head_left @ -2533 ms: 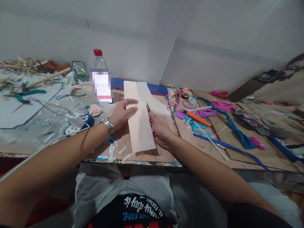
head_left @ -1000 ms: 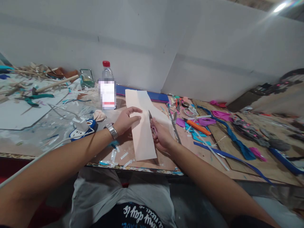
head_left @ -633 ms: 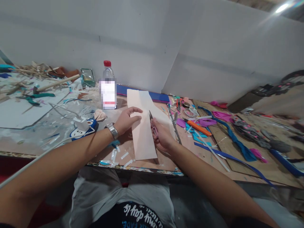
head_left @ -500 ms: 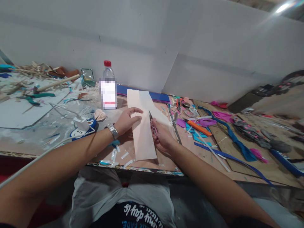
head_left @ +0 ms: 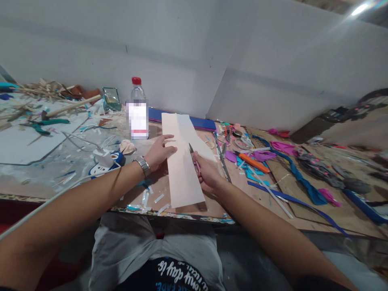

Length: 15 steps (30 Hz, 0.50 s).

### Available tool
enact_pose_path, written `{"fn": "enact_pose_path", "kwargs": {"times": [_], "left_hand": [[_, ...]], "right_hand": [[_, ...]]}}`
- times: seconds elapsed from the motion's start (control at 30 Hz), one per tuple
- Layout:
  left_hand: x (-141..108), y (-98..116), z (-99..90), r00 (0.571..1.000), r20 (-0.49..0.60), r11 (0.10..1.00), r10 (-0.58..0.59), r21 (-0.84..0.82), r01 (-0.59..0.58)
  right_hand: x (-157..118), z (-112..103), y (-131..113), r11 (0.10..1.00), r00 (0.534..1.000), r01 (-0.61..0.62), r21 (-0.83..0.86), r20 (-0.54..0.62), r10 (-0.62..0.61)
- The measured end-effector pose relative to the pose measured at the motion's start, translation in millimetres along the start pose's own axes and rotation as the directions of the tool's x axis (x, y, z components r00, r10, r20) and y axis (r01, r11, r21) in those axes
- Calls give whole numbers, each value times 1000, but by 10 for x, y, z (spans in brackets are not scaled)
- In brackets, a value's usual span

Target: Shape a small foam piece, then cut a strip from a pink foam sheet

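Note:
A long pale sheet of paper (head_left: 183,178) lies on the cluttered table before me, with a cut running between its long strip and the wider part on the right. My right hand (head_left: 209,171) is closed around the pinkish handles of a pair of scissors (head_left: 191,149). The dark blades point away from me over the paper along the cut. At the sheet's left edge, my left hand (head_left: 159,151) rests with thumb and index finger stretched out and apart on the paper. Its other fingers are mostly hidden.
A red-capped bottle (head_left: 137,95) stands behind my left hand, near a blue-white power strip (head_left: 106,163). Green-handled pliers (head_left: 42,124) lie far left. An orange cutter (head_left: 254,162), a ruler-like metal strip (head_left: 222,157) and coloured scraps lie right. Paper bits litter the front edge.
My left hand has slid slightly left and down, towards the paper's edge. The strip's near end has shifted right and towards me. My right hand keeps the scissors in nearly the same place.

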<state>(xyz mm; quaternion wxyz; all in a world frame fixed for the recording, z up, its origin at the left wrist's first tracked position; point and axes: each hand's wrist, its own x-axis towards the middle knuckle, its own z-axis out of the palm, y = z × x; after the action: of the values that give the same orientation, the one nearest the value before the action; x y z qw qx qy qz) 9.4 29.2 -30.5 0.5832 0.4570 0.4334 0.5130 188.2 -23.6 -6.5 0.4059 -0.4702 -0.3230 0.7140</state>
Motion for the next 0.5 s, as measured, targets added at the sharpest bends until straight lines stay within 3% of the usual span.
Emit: {"fn": "enact_pose_path", "kwargs": {"times": [0.27, 0.5], "left_hand": [[-25, -16, 8, 999, 25, 993, -32, 113, 30], [-70, 8, 36, 992, 79, 993, -101, 72, 96]], "right_hand": [[15, -3, 17, 1000, 1000, -20, -9, -18, 20], [30, -18, 33, 1000, 999, -25, 3, -29, 26]]}}
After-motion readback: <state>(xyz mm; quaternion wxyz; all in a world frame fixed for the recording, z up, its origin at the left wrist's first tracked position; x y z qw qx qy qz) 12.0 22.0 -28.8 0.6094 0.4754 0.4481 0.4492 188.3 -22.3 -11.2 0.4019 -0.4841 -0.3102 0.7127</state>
